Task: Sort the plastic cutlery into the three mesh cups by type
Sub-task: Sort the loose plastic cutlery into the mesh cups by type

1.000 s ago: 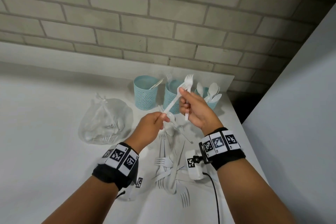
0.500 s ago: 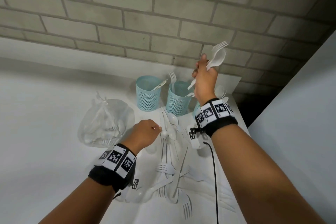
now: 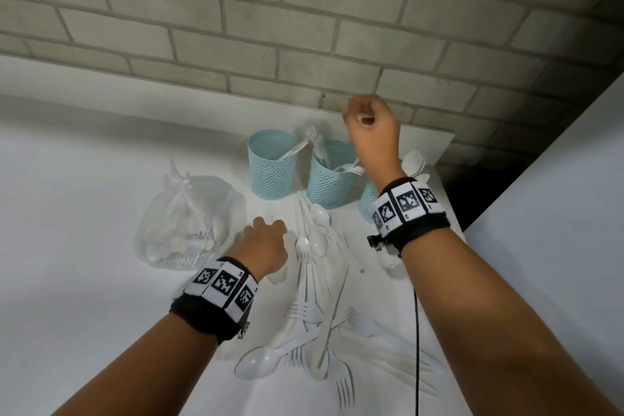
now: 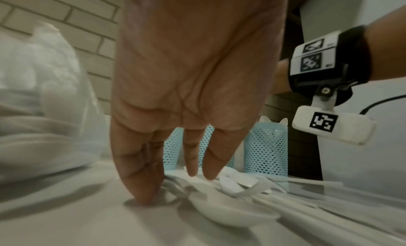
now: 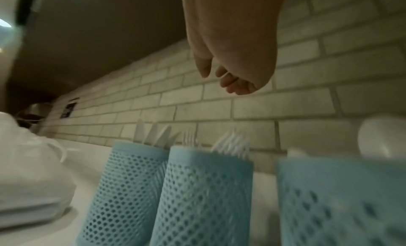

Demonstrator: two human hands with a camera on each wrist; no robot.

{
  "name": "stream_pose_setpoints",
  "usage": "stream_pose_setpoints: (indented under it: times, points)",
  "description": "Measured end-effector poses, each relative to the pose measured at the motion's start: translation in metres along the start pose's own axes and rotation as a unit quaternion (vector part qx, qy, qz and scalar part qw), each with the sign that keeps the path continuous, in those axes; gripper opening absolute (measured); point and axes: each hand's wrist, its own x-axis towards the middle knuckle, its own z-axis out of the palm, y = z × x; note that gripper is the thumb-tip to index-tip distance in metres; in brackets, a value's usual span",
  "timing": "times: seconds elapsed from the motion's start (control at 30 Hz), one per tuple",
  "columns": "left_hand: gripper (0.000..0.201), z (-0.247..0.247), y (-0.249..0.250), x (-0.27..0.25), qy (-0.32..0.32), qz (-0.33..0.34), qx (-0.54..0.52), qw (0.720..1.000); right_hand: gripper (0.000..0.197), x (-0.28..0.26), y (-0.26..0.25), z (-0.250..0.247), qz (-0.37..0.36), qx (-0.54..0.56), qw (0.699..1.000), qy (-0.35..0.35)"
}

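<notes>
The right hand (image 3: 371, 127) is raised above the three blue mesh cups, its fingers (image 5: 228, 79) curled in. From the head view a sliver of white shows inside that fist, but whether it grips a piece of cutlery I cannot tell; the right wrist view shows only bent fingers with nothing clear in them.

The left hand (image 3: 266, 243) is low over the white surface (image 3: 84, 280), beside the heap of loose cutlery (image 3: 314, 314). Its fingers (image 4: 193, 156) point down, nearly straight; the thumb and forefinger tips meet at the surface next to a white spoon (image 4: 228, 213), and whether they pinch anything is hidden.

The left cup (image 3: 271, 167) holds knives, the middle cup (image 3: 329, 176) holds forks, and the right cup (image 3: 369, 203), partly behind the right wrist, holds spoons. They stand in a row near the brick wall (image 3: 304, 27). Left of the heap lies a clear plastic bag (image 3: 189, 219) with more white cutlery inside.
</notes>
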Motion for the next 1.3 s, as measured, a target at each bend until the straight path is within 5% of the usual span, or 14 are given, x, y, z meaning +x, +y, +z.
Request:
stream_pose_setpoints:
  times: [0.07, 0.13, 0.2, 0.23, 0.27, 0.37, 0.5, 0.63, 0.93, 1.1, 1.3]
  points:
    - [0.041, 0.001, 0.007, 0.002, -0.001, -0.012, -0.024, 1.0, 0.007, -0.014, -0.021, -0.01, -0.03, 0.009, 0.996, -0.079]
    - [0.041, 0.001, 0.011, 0.002, -0.003, -0.026, -0.079, 0.997, 0.014, -0.03, -0.033, -0.017, 0.053, -0.052, 0.952, -0.296]
    - [0.045, 0.0, 0.013, 0.003, -0.005, -0.04, -0.141, 0.989, 0.028, -0.045, -0.024, -0.02, 0.161, -0.217, 0.816, -0.511]
    - [0.047, 0.0, 0.013, 0.004, -0.007, -0.05, -0.169, 0.984, 0.035, -0.051, -0.012, -0.019, 0.196, -0.294, 0.753, -0.555]
    - [0.05, 0.0, 0.014, 0.005, -0.009, -0.061, -0.196, 0.979, 0.04, -0.057, 0.002, -0.018, 0.205, -0.353, 0.726, -0.554]
    - [0.046, -0.002, 0.016, 0.01, 0.002, -0.086, -0.311, 0.946, 0.043, -0.072, 0.042, -0.011, 0.2, -0.39, 0.78, -0.446]
    - [0.007, -0.006, 0.019, 0.013, -0.018, -0.105, -0.465, 0.879, 0.044, -0.088, 0.06, 0.006, 0.246, -0.256, 0.845, -0.4]
    - [0.015, -0.012, 0.021, 0.016, -0.071, -0.098, -0.523, 0.844, 0.024, -0.094, 0.052, 0.018, 0.239, -0.235, 0.836, -0.436]
    - [0.024, -0.017, 0.027, 0.014, -0.071, -0.117, -0.576, 0.806, 0.027, -0.096, 0.04, 0.031, 0.31, -0.235, 0.804, -0.45]
    - [0.031, -0.009, 0.024, 0.008, -0.079, -0.12, -0.63, 0.763, 0.034, -0.098, 0.034, 0.02, 0.279, -0.227, 0.813, -0.457]
    - [0.037, -0.014, 0.027, -0.005, -0.074, -0.052, -0.696, 0.712, 0.009, -0.096, 0.015, 0.003, 0.339, -0.03, 0.859, -0.383]
